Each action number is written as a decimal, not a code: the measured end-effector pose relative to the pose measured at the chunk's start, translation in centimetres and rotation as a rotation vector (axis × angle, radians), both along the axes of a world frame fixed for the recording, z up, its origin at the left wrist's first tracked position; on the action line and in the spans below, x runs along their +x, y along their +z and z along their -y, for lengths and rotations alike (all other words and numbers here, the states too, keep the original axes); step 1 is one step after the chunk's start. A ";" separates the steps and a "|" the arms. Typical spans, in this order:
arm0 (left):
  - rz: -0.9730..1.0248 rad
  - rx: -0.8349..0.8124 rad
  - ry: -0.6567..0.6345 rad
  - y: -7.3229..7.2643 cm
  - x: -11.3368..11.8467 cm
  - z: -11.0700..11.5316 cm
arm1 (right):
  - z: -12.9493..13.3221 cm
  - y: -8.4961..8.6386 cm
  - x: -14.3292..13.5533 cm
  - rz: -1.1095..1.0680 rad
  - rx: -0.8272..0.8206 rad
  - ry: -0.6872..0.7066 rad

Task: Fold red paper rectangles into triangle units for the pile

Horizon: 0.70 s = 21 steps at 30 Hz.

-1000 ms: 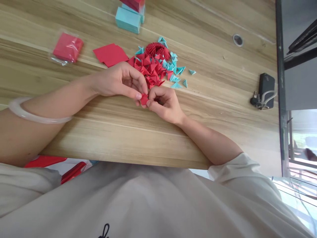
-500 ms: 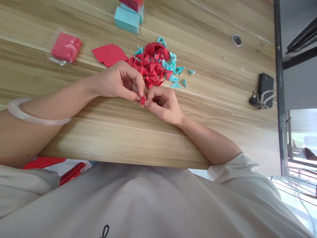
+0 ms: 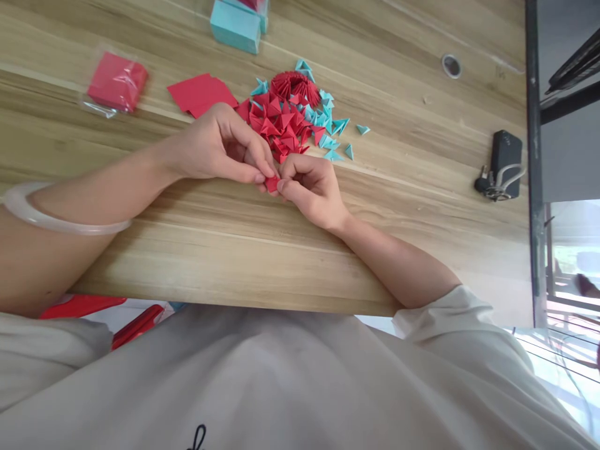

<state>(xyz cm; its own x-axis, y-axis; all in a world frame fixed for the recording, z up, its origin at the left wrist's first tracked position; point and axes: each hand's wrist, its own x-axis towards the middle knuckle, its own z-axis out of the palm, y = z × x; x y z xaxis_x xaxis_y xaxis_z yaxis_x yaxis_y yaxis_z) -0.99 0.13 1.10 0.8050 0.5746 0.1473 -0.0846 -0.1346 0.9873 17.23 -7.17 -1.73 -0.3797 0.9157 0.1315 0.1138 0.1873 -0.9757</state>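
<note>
**One small red piece (image 3: 272, 184) clamped between left hand (image 3: 222, 147) and right hand (image 3: 315, 187)**

Nearest: pale shirt (image 3: 272, 375), then the front edge of the wooden desk (image 3: 234, 269). Forearms slope in from either side; a white bangle (image 3: 84, 227) encircles the left one.

Hands: together, fingertips nearly meeting, each pinching a side of the small red piece. It sits between them, just on the near side of the pile. Fingers cover much of it, so its exact creases cannot be told.

Change, judged from its present form: paper worked down to a patch far smaller than the flat red sheets (image 3: 201, 94). Meaning, as judged: fine fingertip control, both hands occupied, little slack for a slip.

Just beyond: red folded pieces (image 3: 276, 128) heaped together, teal folded pieces (image 3: 340, 126) mostly along the right side, a red pleated ring (image 3: 285, 81) at the far side. Red sheets lie left of the heap; a wrapped red packet (image 3: 115, 81) farther left. Farthest: teal block (image 3: 234, 28).

Edges and room: wood grain runs between hands and front edge; judged enough to draw back. Forward motion is tight against the heap. Wider room to the right, up to the black case (image 3: 509, 150) with keys near the dark side edge (image 3: 533, 125).
</note>
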 end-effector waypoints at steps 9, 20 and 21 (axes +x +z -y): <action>-0.081 -0.211 -0.035 -0.9 0.1 -0.6 | 0.3 0.4 -0.3 -0.010 0.036 -0.050; -0.078 -0.257 -0.198 -1.1 0.1 -0.9 | 0.3 0.4 -0.1 -0.006 0.039 -0.003; -0.089 -0.256 -0.200 -1.0 0.1 -0.9 | 0.2 0.4 -0.1 -0.009 0.041 0.002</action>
